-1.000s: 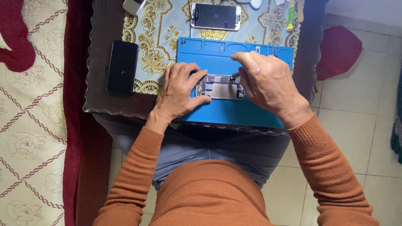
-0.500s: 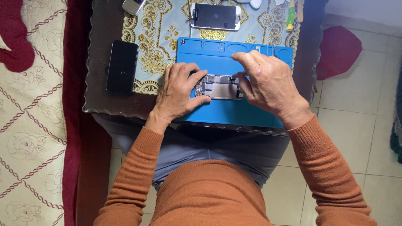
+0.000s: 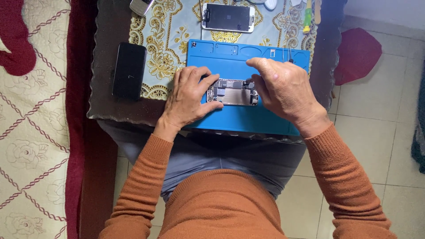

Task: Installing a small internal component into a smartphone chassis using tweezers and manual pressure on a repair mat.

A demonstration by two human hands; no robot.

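On the blue mat (image 3: 239, 119), your left hand (image 3: 188, 99) pins the opened phone (image 3: 233, 92) while your right hand (image 3: 283, 90) pinches at its edge, grip contents hidden; slipping could tear internal connectors.

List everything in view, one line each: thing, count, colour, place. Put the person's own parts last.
opened phone: 1, silver and dark insides, on the blue mat between the hands
blue mat: 1, blue, near edge of the table
detached screen: 1, white frame with dark glass, beyond the mat
black phone: 1, black, left of the mat
screwdriver: 1, green and yellow handle, far right of the table
tablecloth: 1, pale with gold pattern, on the table
table: 1, dark
red cushion: 1, red, on the floor tiles at right
left hand: 1, steadying the opened phone
right hand: 1, fingertips at the opened phone's right end
orange sleeves: 2, orange
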